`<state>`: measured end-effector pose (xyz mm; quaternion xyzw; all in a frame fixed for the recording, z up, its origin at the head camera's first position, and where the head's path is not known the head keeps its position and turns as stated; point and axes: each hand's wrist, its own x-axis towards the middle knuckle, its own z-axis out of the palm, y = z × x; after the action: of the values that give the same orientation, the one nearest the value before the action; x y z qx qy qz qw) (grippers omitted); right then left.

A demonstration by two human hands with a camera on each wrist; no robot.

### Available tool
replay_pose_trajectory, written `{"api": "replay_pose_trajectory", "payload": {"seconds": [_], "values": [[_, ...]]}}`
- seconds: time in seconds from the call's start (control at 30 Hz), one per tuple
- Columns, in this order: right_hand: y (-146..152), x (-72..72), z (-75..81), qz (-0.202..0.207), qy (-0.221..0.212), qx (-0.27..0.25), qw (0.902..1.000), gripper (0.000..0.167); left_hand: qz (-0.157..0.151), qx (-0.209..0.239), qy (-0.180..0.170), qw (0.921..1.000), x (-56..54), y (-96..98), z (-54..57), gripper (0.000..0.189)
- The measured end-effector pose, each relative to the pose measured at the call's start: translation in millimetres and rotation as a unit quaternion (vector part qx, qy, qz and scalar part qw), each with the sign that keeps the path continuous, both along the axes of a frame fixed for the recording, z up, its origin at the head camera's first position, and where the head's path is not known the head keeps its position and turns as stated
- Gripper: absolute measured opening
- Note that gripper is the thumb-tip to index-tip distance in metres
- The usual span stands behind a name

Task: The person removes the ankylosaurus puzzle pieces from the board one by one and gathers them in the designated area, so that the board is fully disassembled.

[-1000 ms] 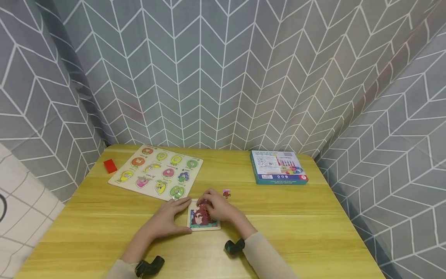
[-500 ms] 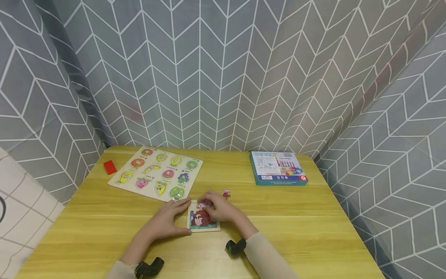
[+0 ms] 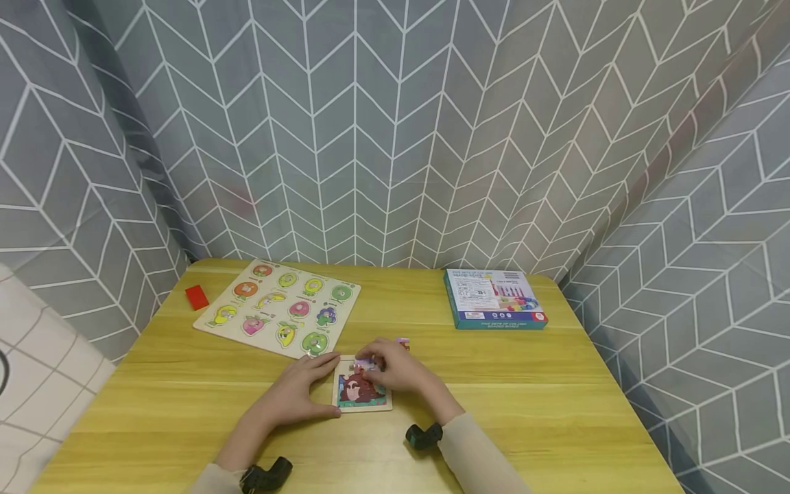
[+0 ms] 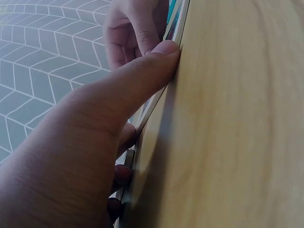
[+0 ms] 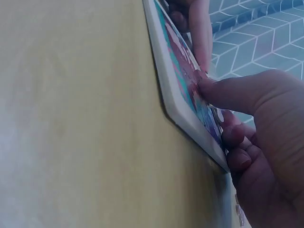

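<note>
Puzzle board [image 3: 358, 394] in contact with spread left hand [image 3: 300, 391], bent-fingered right hand [image 3: 396, 368]

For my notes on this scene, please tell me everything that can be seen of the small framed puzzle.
The small framed puzzle has a squarish, pale, wood-like frame around a brown, teal and purple picture; its upper left looks bare. It lies flat on the table, the left hand holding its left side, the right hand touching the picture.
</note>
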<state>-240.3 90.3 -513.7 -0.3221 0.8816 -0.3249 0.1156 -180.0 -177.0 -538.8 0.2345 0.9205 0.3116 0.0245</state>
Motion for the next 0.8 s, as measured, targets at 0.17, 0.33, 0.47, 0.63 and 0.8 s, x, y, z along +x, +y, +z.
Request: {"api": "replay_pose_trajectory", "payload": {"seconds": [0.17, 0.33, 0.47, 0.63, 0.8], "values": [[2, -0.8, -2.1, 0.017, 0.004, 0.002, 0.9998, 0.026, 0.001, -0.002, -0.002, 1.0000, 0.2, 0.1, 0.0, 0.104], [3, -0.2, -1.2, 0.012, 0.003, 0.013, 0.9998, 0.027, 0.003, -0.003, -0.004, 1.0000, -0.1, 0.2, -1.1, 0.104], [3, 1.1, -0.1, 0.011, 0.006, 0.011, 0.9999, 0.027, 0.001, -0.004, -0.004, 1.0000, -0.3, -0.1, -2.5, 0.104], [8, 3.0, -3.0, -0.006, 0.018, -0.014, 0.9997, 0.029, -0.001, -0.001, -0.001, 1.0000, -0.4, -0.1, -2.4, 0.105], [29, 0.4, -8.9, -0.056, 0.036, -0.058, 0.9961, 0.027, -0.003, -0.008, -0.001, 1.0000, -0.4, -0.4, -3.2, 0.105]]}}
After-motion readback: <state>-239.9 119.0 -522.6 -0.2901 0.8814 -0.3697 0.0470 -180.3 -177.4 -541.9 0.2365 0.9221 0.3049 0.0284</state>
